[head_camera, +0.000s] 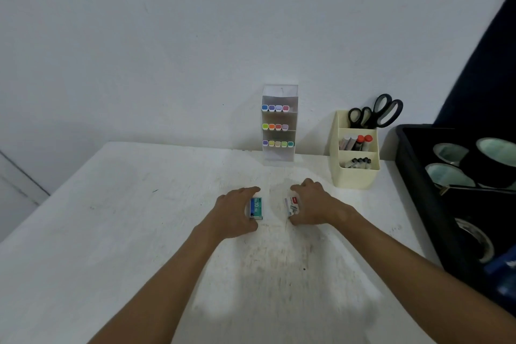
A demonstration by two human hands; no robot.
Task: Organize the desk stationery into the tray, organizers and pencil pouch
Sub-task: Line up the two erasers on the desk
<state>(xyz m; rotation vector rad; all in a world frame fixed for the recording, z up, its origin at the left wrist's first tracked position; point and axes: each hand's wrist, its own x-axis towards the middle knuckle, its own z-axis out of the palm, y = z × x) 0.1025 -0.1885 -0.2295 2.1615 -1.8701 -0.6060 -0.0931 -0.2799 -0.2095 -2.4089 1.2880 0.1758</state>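
- Staple boxes: teal box (257, 208) in left hand (234, 212), white box (291, 206) in right hand (312, 204), both mid-table (111, 232), pinched at their sides, likely for lifting.
- Black tray (413, 176) sits right, near enough for a drop-off.
- Cream organizer (353, 173) holds scissors (375, 113).

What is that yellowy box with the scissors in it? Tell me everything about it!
The cream organizer looks like smooth plastic and stands upright on the white desk, near the wall, between the clear marker rack and the black tray. It has three stepped compartments. The back, tallest one holds two pairs of black-handled scissors, handles up. The middle holds markers, two with red caps. The front, lowest one holds small dark-tipped items, too small to name. Neither hand touches it.
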